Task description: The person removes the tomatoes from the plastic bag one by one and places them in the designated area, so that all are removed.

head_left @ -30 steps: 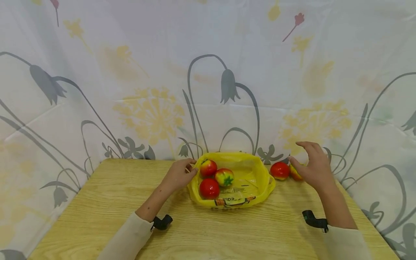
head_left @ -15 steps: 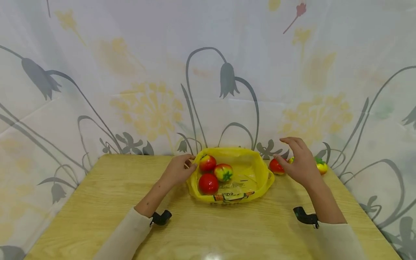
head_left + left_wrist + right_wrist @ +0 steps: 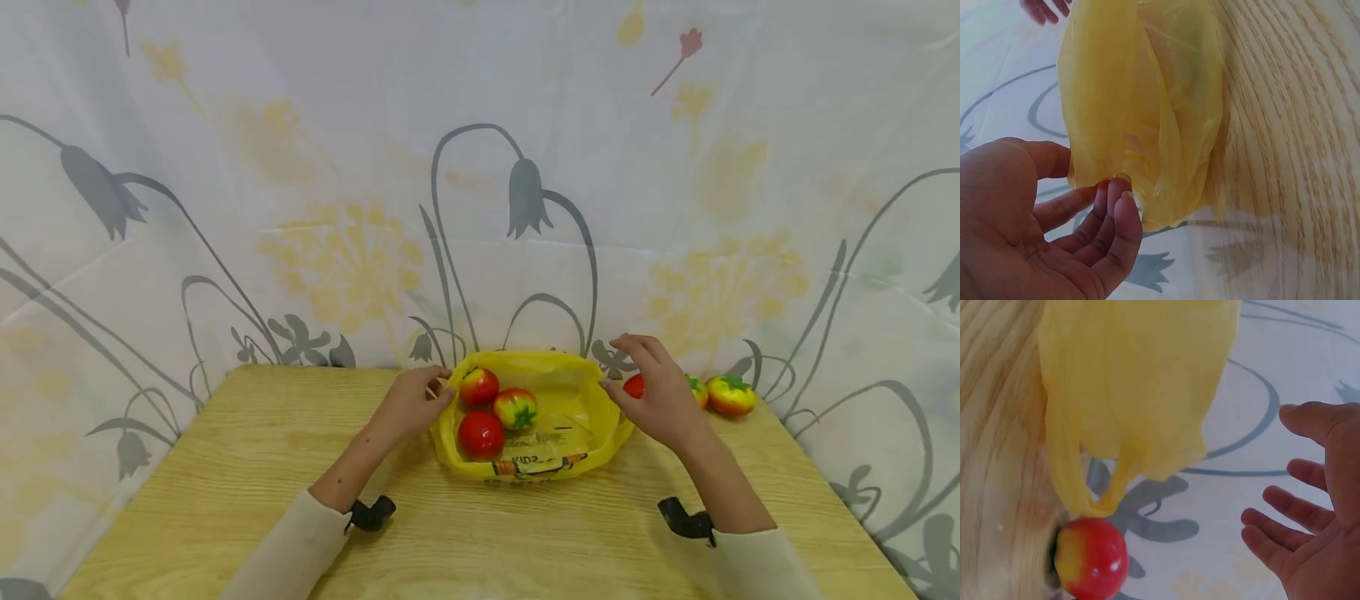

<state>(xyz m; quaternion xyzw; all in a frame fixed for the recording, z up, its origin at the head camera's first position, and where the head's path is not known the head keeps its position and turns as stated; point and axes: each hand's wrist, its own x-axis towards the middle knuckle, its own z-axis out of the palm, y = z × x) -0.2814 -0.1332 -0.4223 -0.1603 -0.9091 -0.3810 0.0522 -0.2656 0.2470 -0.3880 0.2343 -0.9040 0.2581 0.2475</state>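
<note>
A yellow plastic bag [image 3: 558, 417] stands open-mouthed on the wooden table. My left hand [image 3: 408, 407] pinches its left rim; in the left wrist view the fingertips [image 3: 1124, 199] are right at the bag's edge. Inside, toward the left, lie a glossy red fruit [image 3: 481, 436], a red-and-yellow fruit [image 3: 478, 387] and another with a green calyx [image 3: 516, 409]. My right hand [image 3: 663, 404] holds nothing, its fingers spread near the bag's right rim. Partly hidden behind it sits a red fruit [image 3: 633, 386]; the right wrist view shows this red-and-yellow fruit [image 3: 1092, 557] below the bag's handle loop [image 3: 1088, 503].
To the right of my right hand are a partly covered yellow-green fruit [image 3: 697, 390] and a yellow-red fruit with a green top [image 3: 731, 395]. A floral-printed cloth [image 3: 360, 167] hangs behind the wooden table [image 3: 480, 542].
My right hand has moved left from over the fruits on the right toward the bag's right rim, uncovering the fruits at the far right. My left hand stays at the left rim.
</note>
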